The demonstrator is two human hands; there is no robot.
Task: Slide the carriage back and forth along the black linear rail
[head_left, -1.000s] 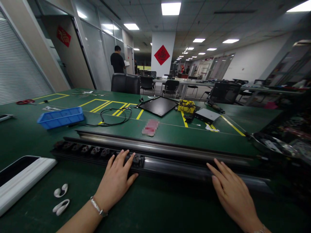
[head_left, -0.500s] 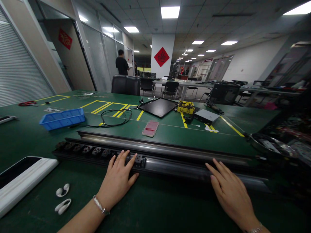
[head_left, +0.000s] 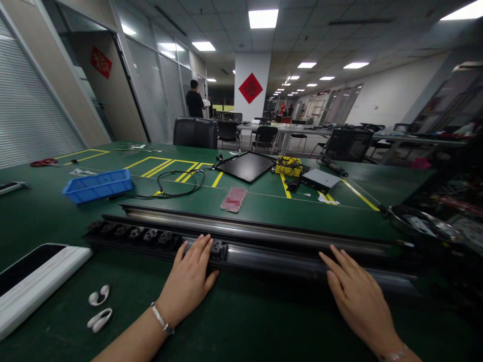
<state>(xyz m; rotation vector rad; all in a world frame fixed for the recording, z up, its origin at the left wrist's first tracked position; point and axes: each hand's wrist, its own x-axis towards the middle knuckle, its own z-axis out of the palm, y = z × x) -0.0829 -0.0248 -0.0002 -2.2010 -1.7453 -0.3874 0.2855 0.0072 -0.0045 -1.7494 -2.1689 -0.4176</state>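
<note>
The left hand [head_left: 189,281] has slid a little to the right along the front rail [head_left: 279,260], and its fingers, fanned out half a second ago, are drawn closer together, with the thumb set apart along the near edge. The fingertips now lie just beside the rightmost switch-like block [head_left: 217,249], so the work seems to centre on seating or aligning that end of the row. The right hand [head_left: 358,296] has hardly shifted: its fingers are extended and loosely together over the bare right half of the same rail, pinching nothing. In the background, the person in a dark top [head_left: 195,104] appears farther to the right than before, beside the glass partition.

By count, two long black rails lie side by side across the green table [head_left: 264,322]: the front one, under both hands, and the rear one [head_left: 241,230], just beyond it. Six dark blocks [head_left: 151,235] show in the front rail to the left of the left hand and one to its right, seven in view; whether more sit beneath the hand cannot be told. Two white ear-clip earbuds [head_left: 99,320] lie near the left forearm, and each wrist wears one bracelet [head_left: 162,319]. Past the rails are one blue bin [head_left: 98,187], one looped black cable [head_left: 181,176], one black flat panel [head_left: 247,167] and one grey box [head_left: 320,180].
</note>
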